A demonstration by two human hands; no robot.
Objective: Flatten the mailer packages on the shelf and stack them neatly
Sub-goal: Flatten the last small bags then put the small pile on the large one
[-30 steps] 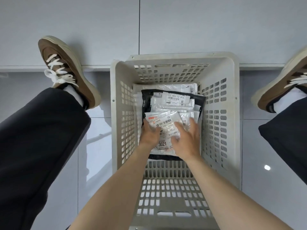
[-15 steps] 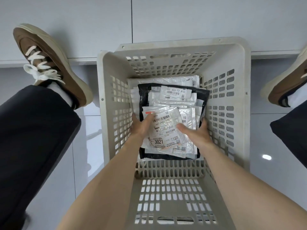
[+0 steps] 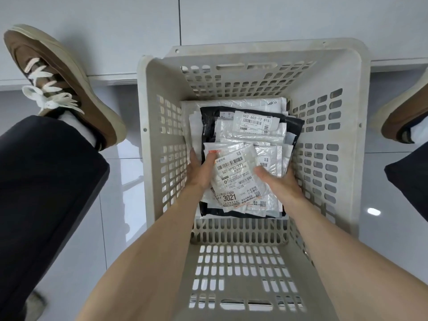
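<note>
Item: stack of mailer packages (image 3: 245, 144), lying flat on the floor of a perforated plastic basket (image 3: 328, 72); no shelf visible.

Contents, top down: small white mailer (image 3: 238, 179) with barcode label marked 3021, sitting slightly askew; further white and clear mailers beneath; one black mailer (image 3: 294, 126) under those; a white one at the very bottom.

My left hand (image 3: 201, 172): cupped against the stack's left edge, thumb laid on the top mailer, fingers tucked down the side.

My right hand (image 3: 278, 181): same hold on the right edge, thumb resting on top, fingers hidden beside the pile.

Step in hand, by my judgement: squaring the pile, or gripping it for a lift.

Next move calls for: even inward pressure from both sides, thumbs pinning the slippery top mailer so it cannot slide off.
</note>
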